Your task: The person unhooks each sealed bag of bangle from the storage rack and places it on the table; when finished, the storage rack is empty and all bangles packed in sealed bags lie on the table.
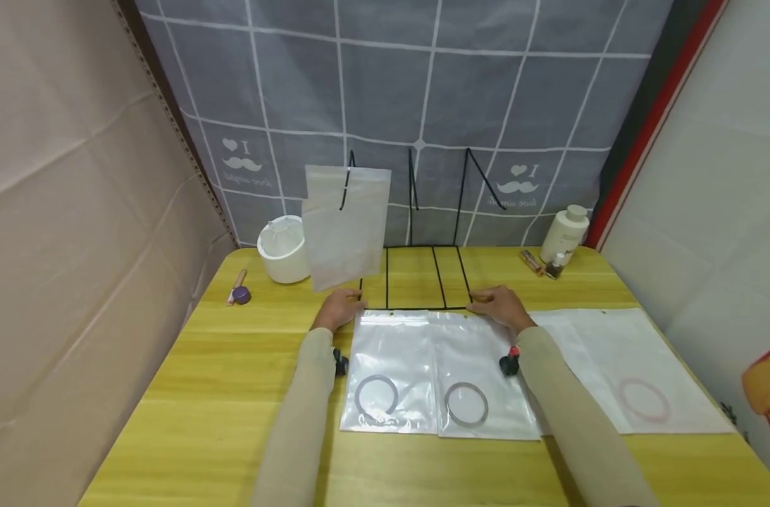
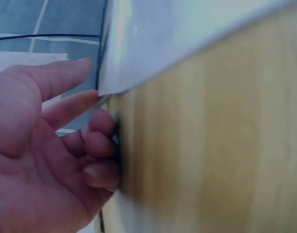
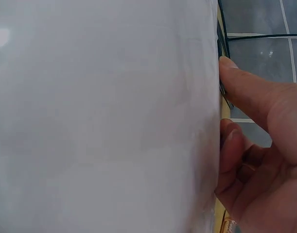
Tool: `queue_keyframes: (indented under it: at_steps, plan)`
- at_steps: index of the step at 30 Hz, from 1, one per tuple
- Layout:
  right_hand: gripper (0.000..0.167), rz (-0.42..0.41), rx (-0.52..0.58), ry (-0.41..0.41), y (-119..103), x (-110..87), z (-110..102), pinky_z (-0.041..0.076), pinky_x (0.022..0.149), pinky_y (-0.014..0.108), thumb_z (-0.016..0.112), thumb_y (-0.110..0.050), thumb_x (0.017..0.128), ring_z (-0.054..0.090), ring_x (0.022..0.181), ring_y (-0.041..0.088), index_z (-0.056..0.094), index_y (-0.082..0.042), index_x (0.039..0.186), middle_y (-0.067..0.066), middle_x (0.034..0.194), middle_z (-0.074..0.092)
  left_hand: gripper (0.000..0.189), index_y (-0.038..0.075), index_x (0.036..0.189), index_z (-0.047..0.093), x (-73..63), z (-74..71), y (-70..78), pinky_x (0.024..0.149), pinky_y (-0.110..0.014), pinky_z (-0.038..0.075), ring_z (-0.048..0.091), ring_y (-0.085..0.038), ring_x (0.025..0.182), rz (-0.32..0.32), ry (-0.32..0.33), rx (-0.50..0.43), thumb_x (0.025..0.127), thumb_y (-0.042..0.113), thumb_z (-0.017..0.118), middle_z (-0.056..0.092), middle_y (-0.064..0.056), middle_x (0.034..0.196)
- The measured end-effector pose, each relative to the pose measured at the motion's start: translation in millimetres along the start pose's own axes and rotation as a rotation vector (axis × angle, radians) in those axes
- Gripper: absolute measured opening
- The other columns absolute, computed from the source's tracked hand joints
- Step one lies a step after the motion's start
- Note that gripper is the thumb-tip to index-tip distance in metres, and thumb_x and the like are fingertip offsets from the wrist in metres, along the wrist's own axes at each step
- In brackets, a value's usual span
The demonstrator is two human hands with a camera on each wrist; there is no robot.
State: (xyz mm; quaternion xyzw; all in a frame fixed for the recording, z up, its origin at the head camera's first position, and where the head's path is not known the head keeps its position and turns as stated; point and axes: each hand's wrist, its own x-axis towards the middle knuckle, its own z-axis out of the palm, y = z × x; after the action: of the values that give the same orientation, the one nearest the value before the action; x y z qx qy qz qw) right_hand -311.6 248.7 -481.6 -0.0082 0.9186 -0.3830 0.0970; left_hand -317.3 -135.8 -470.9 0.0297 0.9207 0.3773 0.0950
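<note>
A black wire display rack stands at the back of the table, its upright hooks rising before the grey cloth. My left hand holds the front left corner of its base; in the left wrist view the other fingers curl in. At the front right corner my right hand grips the base, thumb on the wire in the right wrist view. White zip bags hang on the left hook. Just in front of the rack lie two clear zip bags, a left bag and a right bag, each with a ring-shaped item.
Another white bag with a pinkish ring lies at the right. A white round container stands back left, near a purple-capped item. Back right are a cream bottle, a small dark bottle and a small tube.
</note>
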Motion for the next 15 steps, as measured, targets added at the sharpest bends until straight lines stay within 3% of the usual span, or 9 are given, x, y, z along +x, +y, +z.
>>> queue_keyframes:
  at_steps: [3,6,8,11,15]
  plan:
    - [0.056,-0.009,0.001,-0.011,-1,0.4,1,0.039,0.11,0.06,0.076,-0.038,0.091,0.046,0.136,0.044,0.062,-0.014,0.139,0.022,0.143,0.055,0.052,0.012,0.149,0.052,-9.8,-5.0,-0.8,0.112,-0.053,0.039,0.045,-0.036,0.139,-0.003,-0.005,0.003,0.102,0.035,0.058,0.047,-0.015,0.153]
    - [0.056,-0.016,-0.009,-0.02,0,0.4,1,0.038,0.111,0.06,0.076,-0.039,0.091,0.044,0.137,0.045,0.062,-0.013,0.139,0.022,0.143,0.055,0.048,0.012,0.146,0.055,-23.8,-19.9,-0.2,0.087,-0.045,0.05,0.06,-0.032,0.11,0.031,0.032,-0.058,0.103,0.035,0.057,0.061,-0.021,0.134]
    - [0.057,-0.014,-0.004,-0.023,1,0.5,0,0.037,0.111,0.061,0.076,-0.038,0.09,0.044,0.138,0.045,0.062,-0.013,0.139,0.022,0.144,0.055,0.043,0.011,0.138,0.063,-34.6,-36.4,2.5,0.072,-0.037,0.048,0.06,-0.026,0.089,0.09,0.092,-0.11,0.103,0.035,0.059,0.068,-0.02,0.113]
    - [0.058,-0.006,0.011,-0.028,1,1.3,-2,0.036,0.112,0.061,0.077,-0.039,0.09,0.043,0.138,0.045,0.062,-0.014,0.14,0.022,0.145,0.054,0.033,0.006,0.12,0.074,-49.2,-63.5,8.3,0.065,-0.028,0.045,0.055,-0.018,0.077,0.23,0.267,-0.214,0.1,0.032,0.064,0.068,-0.015,0.094]
    - [0.06,0.01,0.027,-0.033,2,1.8,-2,0.036,0.112,0.061,0.077,-0.041,0.089,0.043,0.138,0.045,0.062,-0.014,0.14,0.022,0.146,0.053,0.021,0.002,0.106,0.077,-60.1,-91.5,15.4,0.071,-0.023,0.041,0.054,-0.018,0.086,0.421,0.569,-0.35,0.097,0.02,0.069,0.065,-0.015,0.098]
